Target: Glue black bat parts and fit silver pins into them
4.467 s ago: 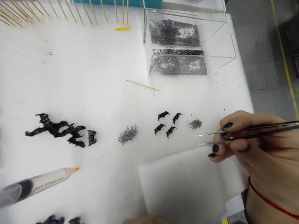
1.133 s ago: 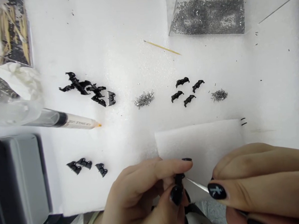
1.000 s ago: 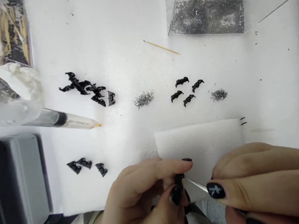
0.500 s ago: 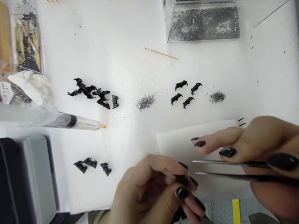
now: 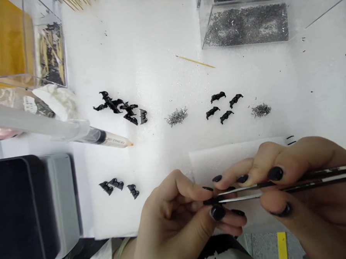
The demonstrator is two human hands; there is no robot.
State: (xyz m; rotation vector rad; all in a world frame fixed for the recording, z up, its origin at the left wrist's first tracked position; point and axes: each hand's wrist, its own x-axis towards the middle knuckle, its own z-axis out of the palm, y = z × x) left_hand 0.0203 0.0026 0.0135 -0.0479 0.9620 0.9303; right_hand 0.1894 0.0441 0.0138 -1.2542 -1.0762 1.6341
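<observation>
Between thumb and fingertips, my left hand [image 5: 180,214] pinches a small black piece [image 5: 210,201], mostly covered by the fingers. My right hand [image 5: 298,188] is closed around a pair of tweezers [image 5: 251,191]. The two tweezer tips point left and meet the black piece; whether they grip it I cannot tell. Beyond my hands lie several small black shaped pieces [image 5: 218,97], a heap of tiny silvery bits [image 5: 177,116] and a darker heap of tiny bits [image 5: 261,110]. A white sheet [image 5: 205,158] lies partly under my right hand.
A large syringe [image 5: 112,139] with an orange tip comes in from the left. More black pieces [image 5: 132,190] lie on the white mat. A wooden toothpick [image 5: 195,61], clear boxes [image 5: 245,42], a crumpled tissue [image 5: 55,99] and a black-topped device [image 5: 15,211] surround the work.
My right hand has brought the tweezers left, so their tips now reach the black piece. The tips are closer together. The whole view has shifted slightly, with the scene now further right.
</observation>
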